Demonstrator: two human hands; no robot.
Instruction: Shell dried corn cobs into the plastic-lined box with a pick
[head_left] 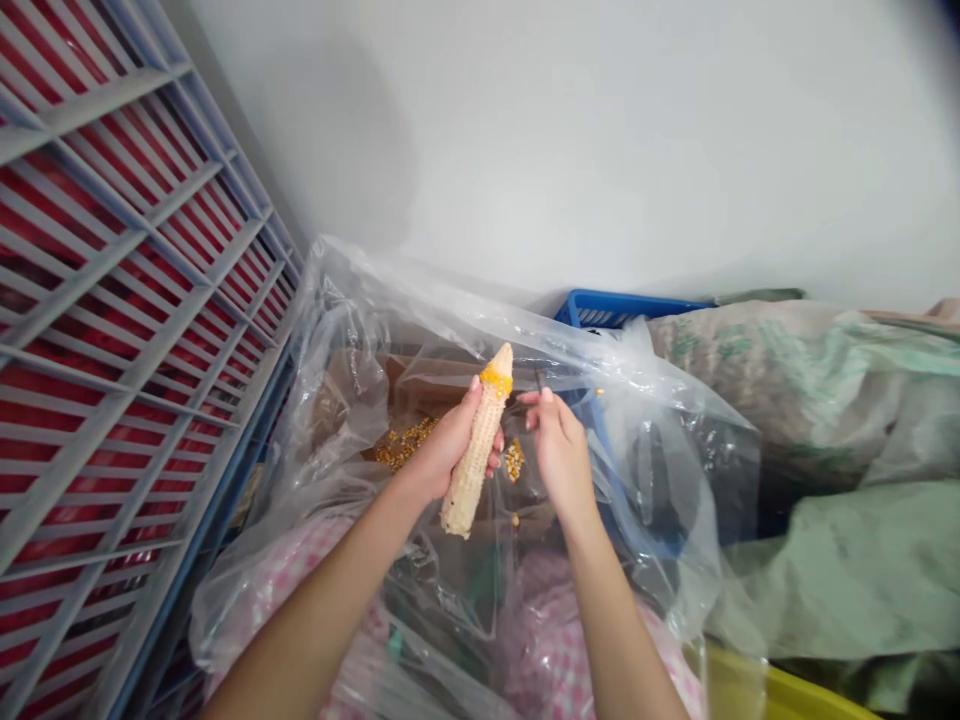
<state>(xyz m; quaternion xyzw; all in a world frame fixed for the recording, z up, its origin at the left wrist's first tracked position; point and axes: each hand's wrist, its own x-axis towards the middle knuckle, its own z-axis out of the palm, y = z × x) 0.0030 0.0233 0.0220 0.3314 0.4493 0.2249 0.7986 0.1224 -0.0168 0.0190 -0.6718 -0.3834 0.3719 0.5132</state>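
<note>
My left hand (450, 440) is closed around a corn cob (480, 455), which tilts with its pointed end up and away from me. Most of the cob is stripped pale; a band of yellow kernels (496, 379) clings near the tip. Just to the right, apart from the cob, my right hand (556, 435) has its fingers curled round a thin dark tool, of which only a short tip shows. Beneath both hands lies a clear plastic bag (337, 290), spread wide, with loose corn kernels (405, 445) in it. A smaller clump of kernels (514, 460) lies between the hands.
Stacked slatted crates (135, 240) rise on the left, with red showing through. A white wall (600, 130) stands ahead. On the right are a blue basket (637, 305), woven sacks (787, 380) and a yellow container rim (780, 690). Pink checked cloth (562, 640) covers my lap.
</note>
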